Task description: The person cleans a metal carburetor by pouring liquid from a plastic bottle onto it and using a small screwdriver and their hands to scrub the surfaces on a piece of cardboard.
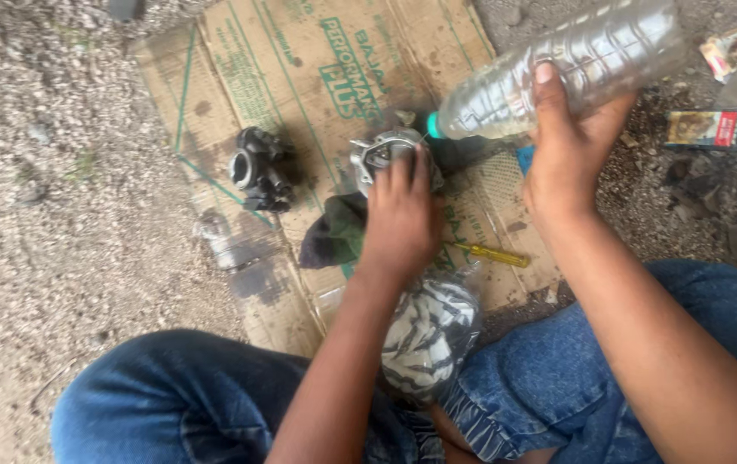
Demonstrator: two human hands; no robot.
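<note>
Nearest the camera are the person's knees in blue jeans [171, 395], and between them lies a clear plastic bag [430, 331] with striped black-and-white cloth inside. Just beyond it, on the flattened cardboard [239, 69] spread over gravel, the left hand [403, 210] is closed down over a grey metal engine part [381, 155], fingers wrapped over its top, holding it to the cardboard beside a dark rag [334, 232]. To the right, the right hand [562, 146] is clamped around a clear plastic bottle [566, 64], tilted so its blue-green mouth points down at the metal part; the bottle looks to hold a pale liquid. A yellow-handled screwdriver [493, 253] lies on the cardboard between the two forearms. Further left, well apart from the hands, sits a second black metal part [256, 167]. At the far right, small printed packets [712, 129] lie on the dirt. To pour well here, the bottle's mouth should stay close above the opening of the part, the tilt kept gentle so the liquid comes in a thin stream, and the left hand should hold the part level and steady so nothing spills over onto the cardboard.
</note>
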